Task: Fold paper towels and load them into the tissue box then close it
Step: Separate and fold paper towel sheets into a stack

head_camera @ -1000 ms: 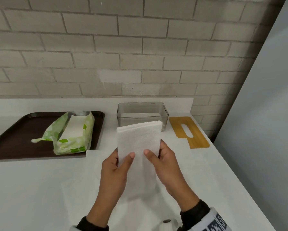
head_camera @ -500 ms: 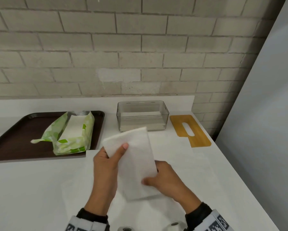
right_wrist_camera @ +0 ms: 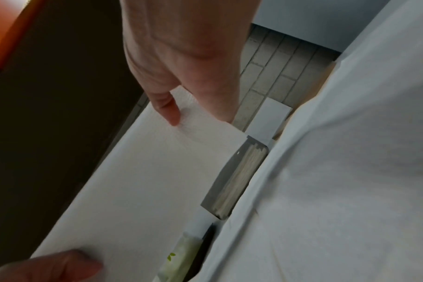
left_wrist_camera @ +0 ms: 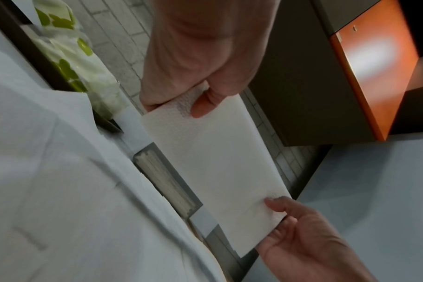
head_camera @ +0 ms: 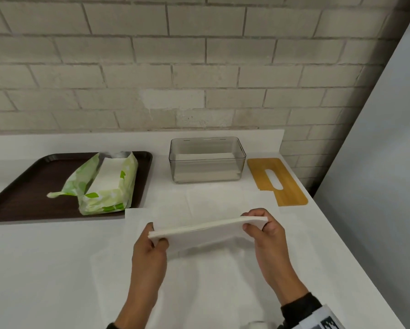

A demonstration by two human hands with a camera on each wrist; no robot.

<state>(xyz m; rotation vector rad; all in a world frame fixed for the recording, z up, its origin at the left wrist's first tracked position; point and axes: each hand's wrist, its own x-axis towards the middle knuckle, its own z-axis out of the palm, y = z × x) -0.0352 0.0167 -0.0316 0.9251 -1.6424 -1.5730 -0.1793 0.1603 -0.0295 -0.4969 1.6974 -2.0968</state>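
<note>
Nearest, on the white counter (head_camera: pixel 45 269), lies an unfolded paper towel sheet (head_camera: pixel 199 281), flat under both forearms. Above it, held clear of the counter, hangs a folded paper towel stack (head_camera: pixel 206 230), stretched level between two hands. Left hand (head_camera: pixel 149 252) pinches the stack's left end, thumb on the near face and fingers (left_wrist_camera: pixel 203 104) curled round the far side. Right hand (head_camera: pixel 268 236) pinches the right end the same way, thumb under, fingers (right_wrist_camera: pixel 168 108) bent over the top edge. Further back, another flat white sheet (head_camera: pixel 223 198), just in front of the box.

Beyond that, straight ahead, stands the clear tissue box (head_camera: pixel 206 160), lidless, with a low layer of folded towels at its bottom. Just right of it, flat on the counter, lies the wooden lid (head_camera: pixel 287 186) with its slot facing up, apart from the box. Left of the box, a dark brown tray (head_camera: pixel 16 186) carrying a green-and-white paper towel pack (head_camera: pixel 106 186), torn open along the top with white towels showing. Behind everything, a pale brick wall (head_camera: pixel 175 67).
</note>
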